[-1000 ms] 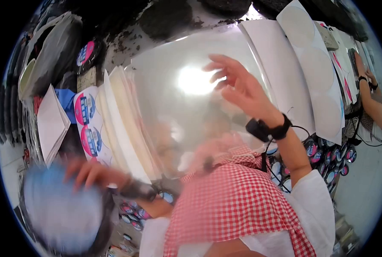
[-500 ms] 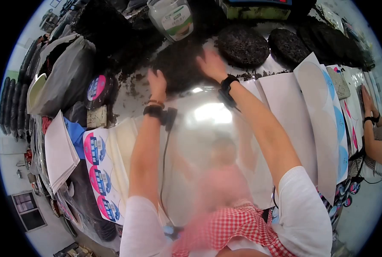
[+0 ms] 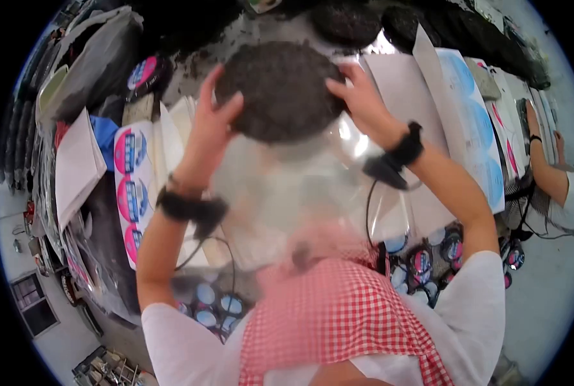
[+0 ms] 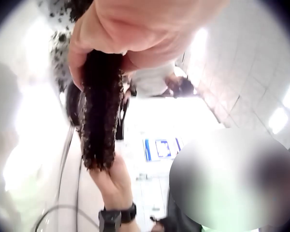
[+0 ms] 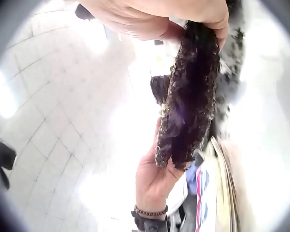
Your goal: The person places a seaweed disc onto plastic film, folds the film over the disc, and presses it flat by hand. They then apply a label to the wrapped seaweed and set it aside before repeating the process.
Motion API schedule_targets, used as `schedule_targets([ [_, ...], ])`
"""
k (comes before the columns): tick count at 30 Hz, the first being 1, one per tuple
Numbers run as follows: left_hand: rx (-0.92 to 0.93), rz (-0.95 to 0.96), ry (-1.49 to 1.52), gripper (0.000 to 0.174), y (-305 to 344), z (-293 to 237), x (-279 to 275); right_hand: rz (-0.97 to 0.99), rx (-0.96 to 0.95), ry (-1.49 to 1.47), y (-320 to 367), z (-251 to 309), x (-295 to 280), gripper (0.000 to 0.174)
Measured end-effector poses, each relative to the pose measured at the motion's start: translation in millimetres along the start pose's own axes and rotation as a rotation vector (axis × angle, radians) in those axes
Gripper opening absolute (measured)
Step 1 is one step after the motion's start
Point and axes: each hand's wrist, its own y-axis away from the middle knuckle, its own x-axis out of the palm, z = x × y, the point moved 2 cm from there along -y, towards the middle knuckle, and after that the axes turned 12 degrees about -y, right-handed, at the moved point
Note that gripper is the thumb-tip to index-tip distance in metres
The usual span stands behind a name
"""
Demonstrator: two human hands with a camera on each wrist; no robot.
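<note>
Both hands hold a thick, dark round cake of flaky dried material [image 3: 280, 92] by its opposite edges, above a shiny clear plastic sheet [image 3: 280, 186]. My left hand [image 3: 210, 125] grips its left edge, and my right hand [image 3: 367, 103] pinches the right edge between thumb and fingers. In the left wrist view the cake [image 4: 101, 111] shows edge-on, with the left hand [image 4: 140, 29] at its top and the right hand [image 4: 113, 181] at its far end. The right wrist view shows the cake [image 5: 191, 96] between the right hand [image 5: 159, 17] and left hand [image 5: 157, 179].
More dark round cakes [image 3: 345, 24] lie at the back. Printed label sheets [image 3: 131, 186] and folded papers [image 3: 81, 167] are on the left, blue-and-white label sheets [image 3: 470, 116] on the right. Small round packets [image 3: 422, 262] lie near the body. Another person's arm [image 3: 544, 167] shows far right.
The hands, empty and apart at first, reached to the back among the dark material. They have come back toward the body with a round cake lifted between them.
</note>
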Motion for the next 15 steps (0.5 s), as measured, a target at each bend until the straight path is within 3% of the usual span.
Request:
schedule_targets([
  [2,0.303,-0.107,-0.478,0.048,55,68,-6,0.017,0.073,0.341,70,-22,-26,0.048],
  [4,-0.18,-0.069,-0.274,0.037,99,105,12,-0.008,0.176,0.155,110,-42,-32,0.049],
  [6,0.136,-0.14,-0.521,0.033,90,165,9,0.061,-0.106,0.628,108,-78,-53,0.052],
  [7,0.173,-0.25,-0.795,0.032,88,171,11,0.091,-0.255,0.863,106,-86,-58,0.054],
  [10,0.145,-0.283,-0.7,0.032,72,182,10,0.337,-0.57,1.125,130,-71,-12,0.056],
  [11,0.145,-0.221,-0.673,0.037,71,181,10,0.389,-0.561,1.216,132,-80,-5,0.056],
  [14,0.264,-0.377,-1.355,0.045,96,152,20,0.489,-0.545,1.39,137,-104,6,0.055],
  [15,0.403,-0.373,-1.328,0.054,116,141,14,0.482,-0.552,1.4,135,-106,5,0.054],
])
